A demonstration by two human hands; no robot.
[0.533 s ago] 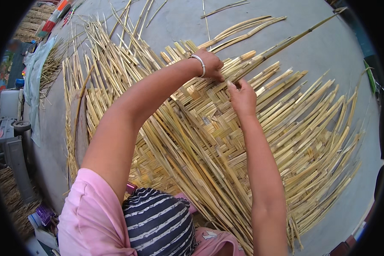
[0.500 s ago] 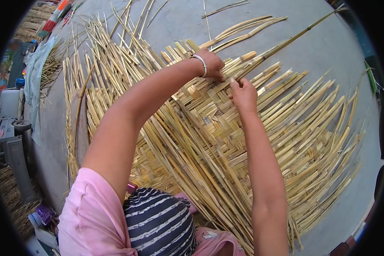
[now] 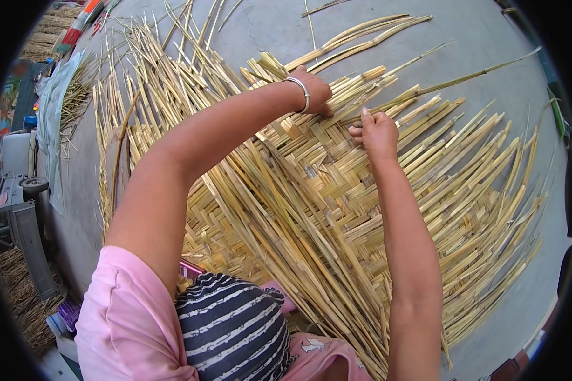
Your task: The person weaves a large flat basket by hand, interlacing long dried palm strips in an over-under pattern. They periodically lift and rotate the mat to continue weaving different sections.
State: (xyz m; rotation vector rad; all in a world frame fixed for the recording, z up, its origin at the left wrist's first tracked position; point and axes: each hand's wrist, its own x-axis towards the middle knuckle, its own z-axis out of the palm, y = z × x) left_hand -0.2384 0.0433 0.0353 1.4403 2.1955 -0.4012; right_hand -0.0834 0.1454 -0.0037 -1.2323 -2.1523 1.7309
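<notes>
A half-woven mat point(image 3: 327, 171) of split reeds lies on the floor before me, its loose ends fanning out on the right. My left hand point(image 3: 313, 92), with a bracelet at the wrist, bends its fingers down against the far part of the weave; its closed fingertips hide whatever is in them. Just right of it, my right hand point(image 3: 378, 134) is closed, thumb uppermost, around a long reed strip point(image 3: 454, 84). That strip slants away to the far right across other loose ends. Between me and the hands, a bundle of long reeds point(image 3: 292, 219) crosses the mat diagonally.
Grey concrete floor point(image 3: 489, 38) surrounds the mat. Several loose reeds point(image 3: 368, 38) stick out beyond its far edge. At the left are a pale plastic sheet point(image 3: 49, 127), a small-wheeled grey metal frame point(image 3: 28, 235) and straw piles point(image 3: 19, 305). A striped dark cloth point(image 3: 235, 327) shows near me.
My right hand has shifted slightly right and nearer. The long strip's far end has swung down to the right, lying lower over the loose ends. My left hand has barely moved.
</notes>
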